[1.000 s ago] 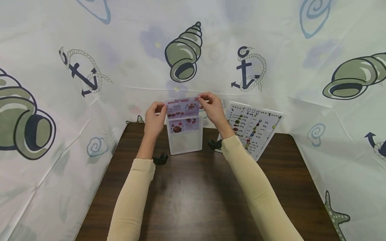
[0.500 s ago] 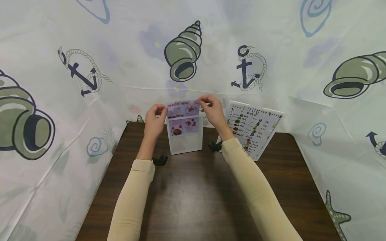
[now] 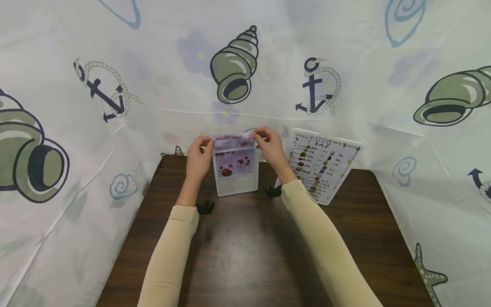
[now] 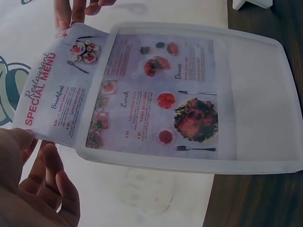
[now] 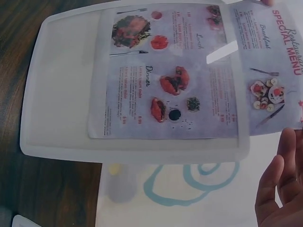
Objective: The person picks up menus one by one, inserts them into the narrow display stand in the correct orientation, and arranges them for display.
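A pale purple menu sheet (image 3: 230,142) headed "Special Menu" is partly inside a white-framed clear sign holder (image 3: 238,185) that stands upright at the table's back. The sheet's top sticks out above the frame; its lower part (image 4: 161,99) shows through the clear panel, with a bare strip below it. My left hand (image 3: 199,158) pinches the sheet's top left corner between thumb and fingers. At the top right corner my right hand (image 3: 271,147) pinches the sheet. In the right wrist view several fingers (image 5: 279,179) of that hand are spread beside the frame.
A second white stand (image 3: 322,166) with a hand-drawn food price list leans to the right, behind the right forearm. The dark wooden table (image 3: 238,251) ends at a patterned cloth backdrop (image 3: 172,85). Black wrist cameras (image 3: 206,207) sit at both wrists.
The menu sheet has slid down farther into the sign holder, and less of it stands above the frame. Both hands have moved down with it, still pinching its top corners.
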Demonstrator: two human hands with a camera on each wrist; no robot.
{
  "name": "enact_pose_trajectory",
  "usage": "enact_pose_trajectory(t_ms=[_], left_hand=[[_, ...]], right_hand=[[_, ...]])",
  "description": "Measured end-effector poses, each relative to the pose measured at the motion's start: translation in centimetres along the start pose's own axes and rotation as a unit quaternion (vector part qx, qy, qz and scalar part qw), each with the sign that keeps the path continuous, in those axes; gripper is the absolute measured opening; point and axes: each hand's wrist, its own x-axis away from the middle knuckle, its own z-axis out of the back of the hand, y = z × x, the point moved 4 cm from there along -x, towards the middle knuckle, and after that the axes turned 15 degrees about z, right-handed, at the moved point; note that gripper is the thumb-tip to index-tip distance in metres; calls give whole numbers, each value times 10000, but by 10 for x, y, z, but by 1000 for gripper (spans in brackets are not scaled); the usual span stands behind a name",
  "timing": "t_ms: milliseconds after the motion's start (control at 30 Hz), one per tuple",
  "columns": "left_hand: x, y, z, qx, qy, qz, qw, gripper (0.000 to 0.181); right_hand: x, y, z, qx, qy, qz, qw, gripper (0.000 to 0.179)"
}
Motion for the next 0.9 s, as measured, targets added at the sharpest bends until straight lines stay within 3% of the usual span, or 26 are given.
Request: enact_pose_trajectory(t_ms=[367, 667, 900], left_hand=[[-1, -19, -6, -394, -14, 204, 9990, 26], [-2, -30, -11, -123, 40, 175, 9998, 21], [-3, -33, -11, -91, 33, 327, 9994, 22]], right_hand=[[14, 21, -4, 363, 4, -253, 9990, 19], [21, 28, -4, 636, -36, -437, 9970, 21], [22, 36, -5, 770, -17, -476, 9959, 20]])
